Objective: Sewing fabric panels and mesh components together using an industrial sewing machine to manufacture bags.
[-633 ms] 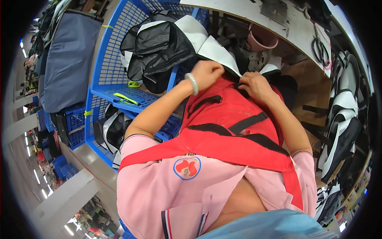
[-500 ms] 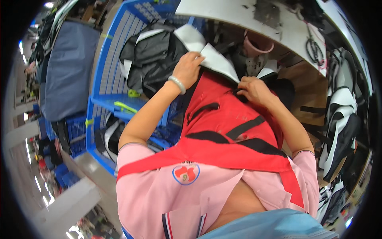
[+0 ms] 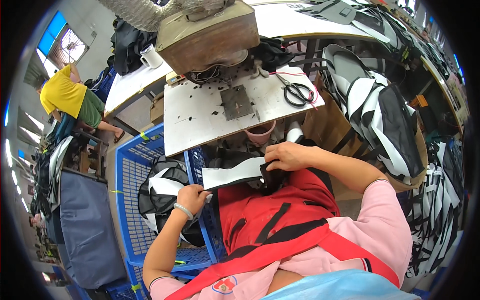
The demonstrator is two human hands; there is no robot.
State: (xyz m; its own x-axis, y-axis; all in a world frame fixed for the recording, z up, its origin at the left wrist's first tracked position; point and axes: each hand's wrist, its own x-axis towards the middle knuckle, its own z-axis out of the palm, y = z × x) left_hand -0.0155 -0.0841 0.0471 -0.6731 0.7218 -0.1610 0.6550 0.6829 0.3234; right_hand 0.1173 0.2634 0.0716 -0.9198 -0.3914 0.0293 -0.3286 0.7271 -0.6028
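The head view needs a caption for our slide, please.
Left hand and right hand hold a white strip over a red apron beside a blue crate.

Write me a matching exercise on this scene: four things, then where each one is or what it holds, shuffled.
Things
1. Long white-and-black fabric strip
2. Black-handled metal scissors
3. Round pink plastic bucket
4. Blue latticed plastic basket

Places
A. Below the flat white tabletop
B. Held by left hand and right hand
C. Holds loose black-and-white fabric pieces
D. Lying on that tabletop

Pairs: 1-B, 2-D, 3-A, 4-C
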